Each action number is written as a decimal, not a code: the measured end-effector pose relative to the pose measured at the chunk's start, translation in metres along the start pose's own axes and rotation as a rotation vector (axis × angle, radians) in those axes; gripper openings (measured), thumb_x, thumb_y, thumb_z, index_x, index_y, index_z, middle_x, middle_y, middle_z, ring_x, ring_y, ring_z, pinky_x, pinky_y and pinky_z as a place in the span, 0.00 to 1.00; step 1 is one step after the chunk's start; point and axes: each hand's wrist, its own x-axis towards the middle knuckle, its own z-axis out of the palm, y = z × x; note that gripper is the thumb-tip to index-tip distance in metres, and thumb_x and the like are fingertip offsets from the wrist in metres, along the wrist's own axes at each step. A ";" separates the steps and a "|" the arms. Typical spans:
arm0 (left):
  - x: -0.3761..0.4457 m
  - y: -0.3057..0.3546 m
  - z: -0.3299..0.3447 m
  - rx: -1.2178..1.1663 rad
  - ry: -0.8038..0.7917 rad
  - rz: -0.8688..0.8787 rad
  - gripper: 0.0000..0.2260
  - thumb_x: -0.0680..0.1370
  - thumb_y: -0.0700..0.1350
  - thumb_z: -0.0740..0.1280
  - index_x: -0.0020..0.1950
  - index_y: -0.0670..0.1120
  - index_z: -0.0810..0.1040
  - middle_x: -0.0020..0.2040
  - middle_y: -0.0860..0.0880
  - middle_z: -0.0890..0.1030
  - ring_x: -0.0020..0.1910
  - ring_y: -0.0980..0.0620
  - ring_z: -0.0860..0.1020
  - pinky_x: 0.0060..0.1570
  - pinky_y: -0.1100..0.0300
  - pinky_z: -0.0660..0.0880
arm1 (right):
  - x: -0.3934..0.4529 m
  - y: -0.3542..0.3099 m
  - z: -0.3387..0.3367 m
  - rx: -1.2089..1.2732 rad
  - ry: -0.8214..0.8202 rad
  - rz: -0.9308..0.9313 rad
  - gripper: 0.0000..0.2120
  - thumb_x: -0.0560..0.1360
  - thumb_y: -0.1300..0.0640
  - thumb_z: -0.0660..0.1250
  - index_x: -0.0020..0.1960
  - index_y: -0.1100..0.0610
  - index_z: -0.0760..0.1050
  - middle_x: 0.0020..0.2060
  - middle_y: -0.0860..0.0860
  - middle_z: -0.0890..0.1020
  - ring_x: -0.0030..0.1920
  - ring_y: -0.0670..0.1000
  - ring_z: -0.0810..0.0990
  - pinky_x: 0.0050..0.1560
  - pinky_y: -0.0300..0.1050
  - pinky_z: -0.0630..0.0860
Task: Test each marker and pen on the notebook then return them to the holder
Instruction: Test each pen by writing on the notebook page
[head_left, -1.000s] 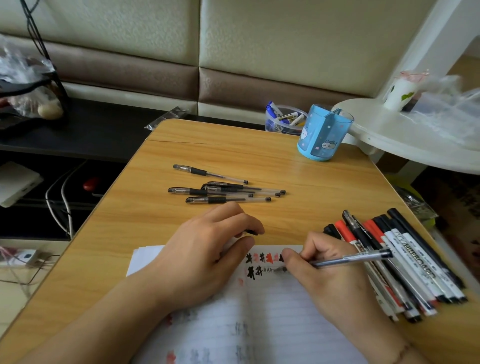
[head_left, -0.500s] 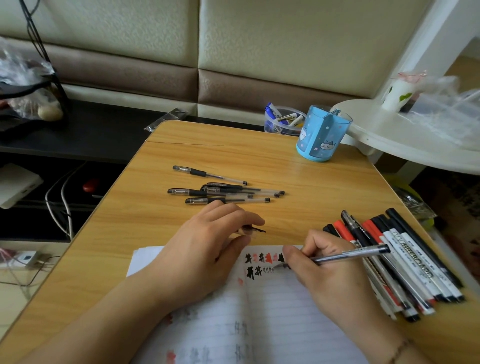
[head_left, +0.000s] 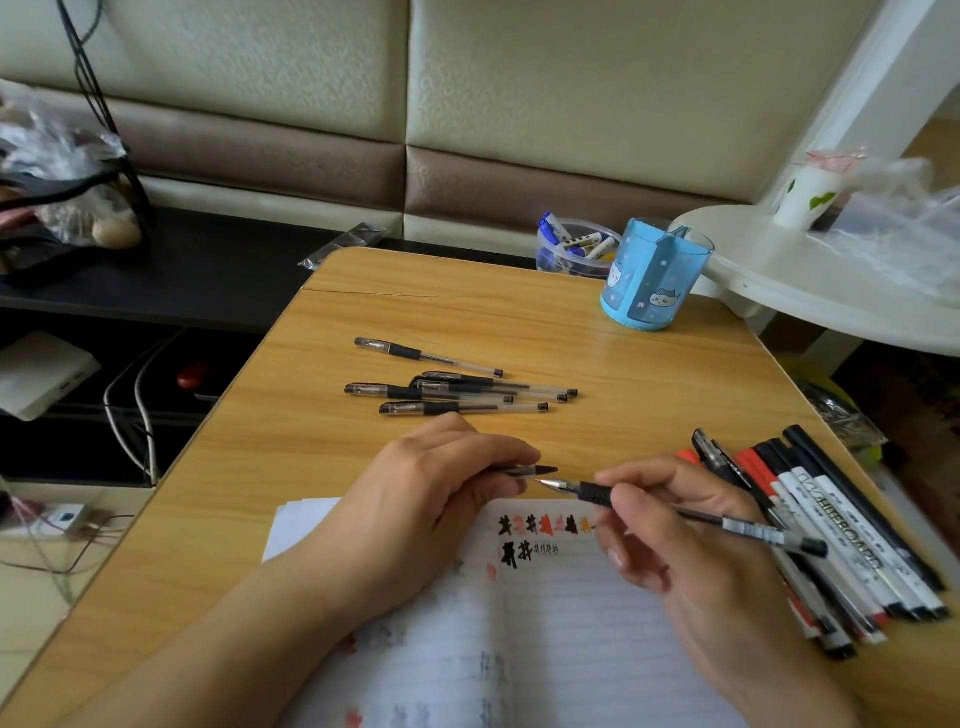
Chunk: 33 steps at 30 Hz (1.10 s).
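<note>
On the wooden worktop (head_left: 649, 374), five capped pens (head_left: 457, 392) lay beyond your notebook (head_left: 571, 623). Your right hand (head_left: 691, 551) pinched an uncapped pen (head_left: 675, 512) above the notebook; your left hand (head_left: 431, 499) held its cap (head_left: 530, 471). The blue holder (head_left: 652, 275) stood far beyond the notebook.

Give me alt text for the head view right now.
Right hand holds an uncapped pen above the open notebook, aimed at the cap in the left hand. Capped pens and markers lie nearby.
</note>
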 end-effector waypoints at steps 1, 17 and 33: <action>0.000 0.000 0.000 0.004 0.004 0.010 0.14 0.80 0.49 0.61 0.57 0.45 0.81 0.45 0.55 0.82 0.46 0.56 0.78 0.46 0.62 0.74 | 0.000 0.000 0.000 0.014 0.001 -0.005 0.24 0.58 0.38 0.79 0.42 0.57 0.83 0.29 0.65 0.77 0.27 0.50 0.72 0.25 0.36 0.66; -0.003 0.007 -0.002 -0.050 -0.094 0.118 0.16 0.81 0.40 0.59 0.68 0.48 0.75 0.42 0.57 0.78 0.42 0.60 0.76 0.44 0.70 0.70 | -0.002 0.004 0.005 -0.052 -0.028 -0.002 0.21 0.59 0.39 0.80 0.43 0.53 0.85 0.30 0.62 0.81 0.25 0.51 0.75 0.29 0.44 0.74; -0.005 0.007 0.005 -0.118 -0.096 -0.007 0.26 0.77 0.61 0.65 0.72 0.53 0.69 0.54 0.60 0.80 0.52 0.60 0.78 0.46 0.72 0.72 | 0.004 -0.011 -0.009 0.046 0.109 -0.184 0.15 0.67 0.46 0.76 0.48 0.55 0.80 0.48 0.58 0.83 0.40 0.58 0.82 0.31 0.44 0.76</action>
